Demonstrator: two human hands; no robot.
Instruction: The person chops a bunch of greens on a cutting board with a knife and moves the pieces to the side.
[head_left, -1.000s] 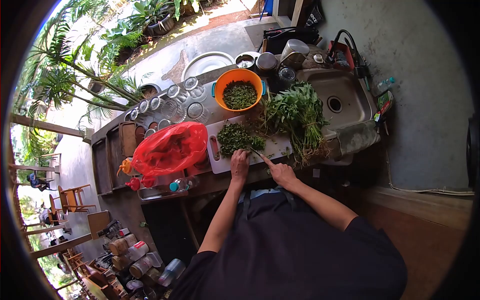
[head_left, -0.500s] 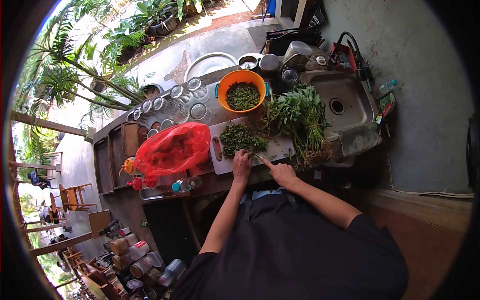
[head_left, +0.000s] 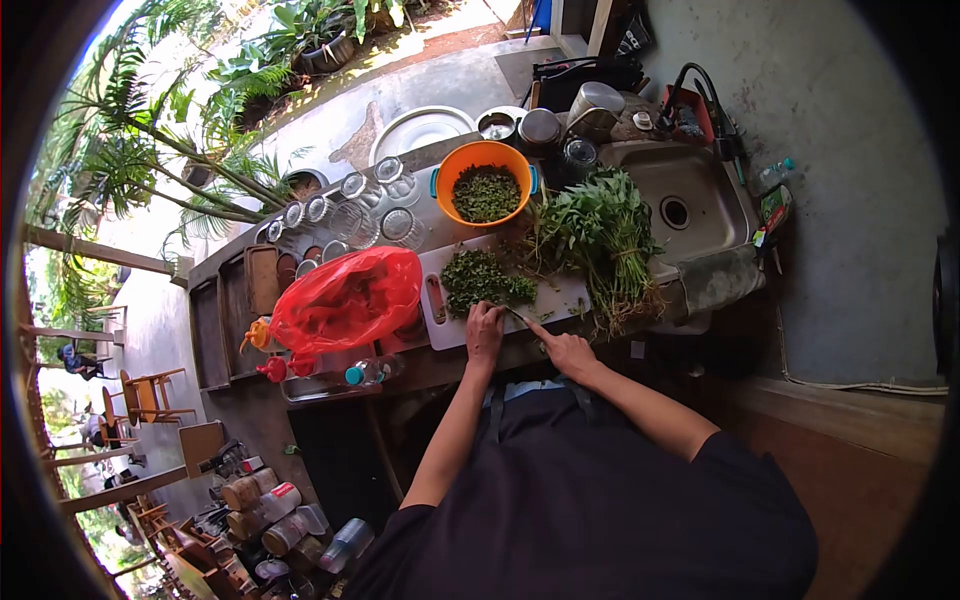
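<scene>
My right hand (head_left: 568,352) is closed round a knife (head_left: 518,317), its index finger stretched toward the blade. My left hand (head_left: 485,330) is closed beside the knife tip, at the near edge of the chopped greens (head_left: 482,282); whatever its fingers pinch is too small to make out. Both hands are over the white cutting board (head_left: 447,335). A bundle of uncut leafy greens (head_left: 610,240) lies across the board's right end, roots toward me. Behind the board stands an orange colander (head_left: 455,158) with blue handles, holding chopped greens.
A red plastic bag (head_left: 350,300) and a clear bottle (head_left: 372,371) are left of the board. Several upturned glasses (head_left: 400,226) stand behind the bag. On the right is a metal sink (head_left: 705,185) with a black faucet. Metal pots (head_left: 540,127) stand behind the colander.
</scene>
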